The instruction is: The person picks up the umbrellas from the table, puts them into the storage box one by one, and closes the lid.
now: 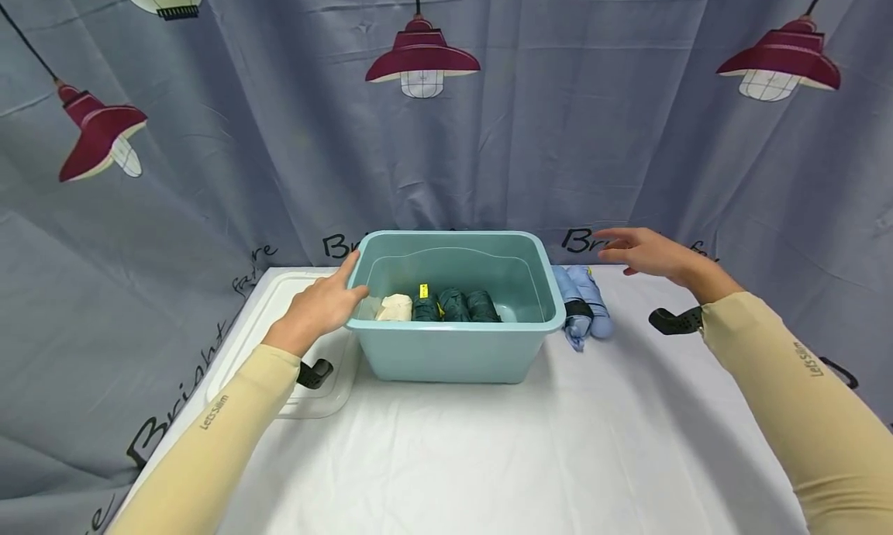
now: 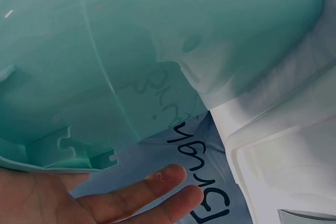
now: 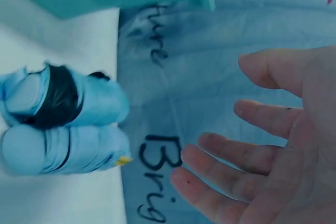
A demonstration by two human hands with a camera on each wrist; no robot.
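Observation:
A light teal plastic bin [image 1: 446, 353] stands on the white table. Inside lie several dark green rolled bundles [image 1: 455, 306] and one cream bundle [image 1: 394, 308]. At the bin's left rim rests my left hand [image 1: 317, 306], thumb over the edge; the left wrist view shows its fingers [image 2: 152, 198] straight outside the rim. Right of the bin lie two light blue rolled fabric bundles [image 1: 589, 298], one with a black band [image 3: 60, 97]. My right hand [image 1: 645, 254] hovers in the air beyond them, fingers spread and holding nothing.
A clear white lid [image 1: 314, 399] lies on the table [image 1: 446, 465] to the left, partly under my left arm. Behind the table hangs a grey-blue curtain [image 1: 523, 155] printed with red lamps and lettering.

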